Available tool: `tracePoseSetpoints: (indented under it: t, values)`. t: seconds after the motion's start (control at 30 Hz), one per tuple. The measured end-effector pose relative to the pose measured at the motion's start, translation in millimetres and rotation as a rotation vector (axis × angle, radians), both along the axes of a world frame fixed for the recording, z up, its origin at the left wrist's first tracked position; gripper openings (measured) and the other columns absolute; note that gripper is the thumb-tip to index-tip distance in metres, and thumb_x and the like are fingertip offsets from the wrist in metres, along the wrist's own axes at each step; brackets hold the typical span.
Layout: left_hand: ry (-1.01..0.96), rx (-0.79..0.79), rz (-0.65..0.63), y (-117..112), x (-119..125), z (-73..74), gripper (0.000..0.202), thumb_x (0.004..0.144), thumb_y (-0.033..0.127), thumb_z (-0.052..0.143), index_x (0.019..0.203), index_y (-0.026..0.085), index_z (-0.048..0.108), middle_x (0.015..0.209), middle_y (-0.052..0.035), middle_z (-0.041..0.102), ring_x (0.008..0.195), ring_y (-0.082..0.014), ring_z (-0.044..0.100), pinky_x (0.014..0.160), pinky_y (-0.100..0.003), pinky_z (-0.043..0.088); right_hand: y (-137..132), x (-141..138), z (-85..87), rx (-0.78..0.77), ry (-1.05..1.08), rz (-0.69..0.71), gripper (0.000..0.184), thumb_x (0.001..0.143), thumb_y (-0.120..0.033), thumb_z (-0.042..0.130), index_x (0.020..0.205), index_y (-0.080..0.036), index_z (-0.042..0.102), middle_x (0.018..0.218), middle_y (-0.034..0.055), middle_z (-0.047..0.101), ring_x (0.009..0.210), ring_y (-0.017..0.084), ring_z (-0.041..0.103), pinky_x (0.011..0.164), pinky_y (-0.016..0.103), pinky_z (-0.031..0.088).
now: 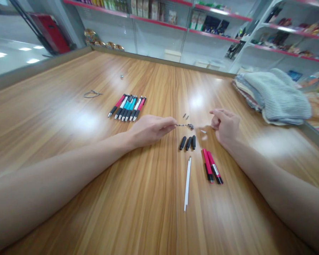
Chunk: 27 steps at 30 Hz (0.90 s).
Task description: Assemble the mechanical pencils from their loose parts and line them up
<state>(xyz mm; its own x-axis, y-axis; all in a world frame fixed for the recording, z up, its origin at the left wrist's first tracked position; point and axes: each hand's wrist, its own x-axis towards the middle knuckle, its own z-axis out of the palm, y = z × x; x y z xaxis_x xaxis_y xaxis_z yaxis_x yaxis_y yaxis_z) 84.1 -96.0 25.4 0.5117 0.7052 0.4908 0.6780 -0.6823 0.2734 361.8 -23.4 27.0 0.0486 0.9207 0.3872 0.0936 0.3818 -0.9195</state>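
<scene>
My left hand [156,129] is closed in a pinch at the end of a thin dark metal piece [182,125], its exact kind too small to tell. At that piece's far end lies a small cluster of metal parts [190,126]. To the right, my right hand [225,125] hovers with its fingers curled; whether anything is in them is hidden. Between the hands lie two small springs [185,116], black pen grips [188,143] and a small white bit [203,131]. Nearer me are white ink refills [187,184] and two pink pen barrels [211,166].
A row of assembled pens [127,107] lies to the left, near a grey looped cord [92,94]. Farther back sits a small metal object [121,76]. Folded cloths [276,95] are stacked at the right edge. Stocked shelves [159,23] stand beyond the wooden table [101,198].
</scene>
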Motion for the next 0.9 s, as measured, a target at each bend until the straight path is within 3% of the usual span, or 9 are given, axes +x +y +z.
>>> tracePoseSetpoints:
  t: [0.13,0.3,0.4,0.5,0.6,0.77,0.9]
  values:
    - [0.052,-0.052,-0.027,1,2,-0.9,0.029,0.099,0.038,0.038,0.106,0.021,0.061,0.087,-0.0029,0.069,0.076,-0.0146,0.064,0.065,-0.023,0.042,8,11,-4.3,-0.182,0.239,0.043,0.010,0.073,-0.025,0.065,0.073,-0.016,0.060,0.046,-0.0064,0.040,0.038,0.006,0.030,0.035,0.019,0.018]
    - [0.083,-0.065,-0.005,3,3,-1.3,0.032,0.100,0.040,0.034,0.106,0.022,0.060,0.083,-0.0025,0.068,0.074,-0.0150,0.064,0.064,-0.023,0.041,-12,16,-1.1,-0.220,0.189,0.127,0.013,0.074,-0.028,0.068,0.076,-0.016,0.063,0.054,-0.0035,0.045,0.045,0.007,0.037,0.036,0.019,0.024]
    - [0.086,-0.058,-0.003,3,2,-2.1,0.031,0.100,0.040,0.035,0.104,0.022,0.060,0.078,-0.0018,0.066,0.071,-0.0150,0.063,0.062,-0.023,0.039,-29,13,0.2,-0.098,-0.027,0.201,0.012,0.077,-0.028,0.069,0.081,-0.017,0.066,0.058,-0.0024,0.050,0.046,0.007,0.039,0.038,0.020,0.027]
    - [0.072,-0.068,-0.005,3,1,-1.9,0.030,0.099,0.038,0.035,0.101,0.021,0.059,0.076,-0.0018,0.065,0.070,-0.0156,0.062,0.062,-0.024,0.039,-42,8,3.4,0.114,-0.373,0.285,0.009,0.080,-0.023,0.067,0.087,-0.019,0.069,0.074,0.0021,0.062,0.060,0.011,0.052,0.048,0.023,0.039]
    - [0.056,-0.098,-0.011,2,0,0.0,0.028,0.099,0.036,0.035,0.098,0.020,0.058,0.077,-0.0021,0.064,0.070,-0.0156,0.062,0.063,-0.024,0.040,-49,5,7.1,0.316,-0.631,0.410,0.010,0.081,-0.018,0.064,0.089,-0.020,0.069,0.078,0.0030,0.064,0.065,0.013,0.055,0.055,0.027,0.042]
    - [0.047,-0.132,-0.035,-1,0,3.7,0.025,0.098,0.034,0.037,0.095,0.019,0.058,0.076,-0.0022,0.064,0.070,-0.0153,0.062,0.064,-0.024,0.041,-49,3,7.1,0.474,-0.736,0.507,0.017,0.081,-0.014,0.062,0.094,-0.021,0.070,0.081,0.0046,0.065,0.077,0.017,0.059,0.070,0.034,0.049]
    - [0.055,-0.121,-0.050,-1,0,3.8,0.026,0.097,0.033,0.039,0.087,0.018,0.057,0.071,-0.0019,0.062,0.065,-0.0141,0.059,0.061,-0.024,0.039,-47,3,5.2,0.480,-0.726,0.388,0.016,0.081,-0.012,0.061,0.092,-0.021,0.070,0.080,0.0043,0.065,0.076,0.017,0.059,0.068,0.032,0.048]
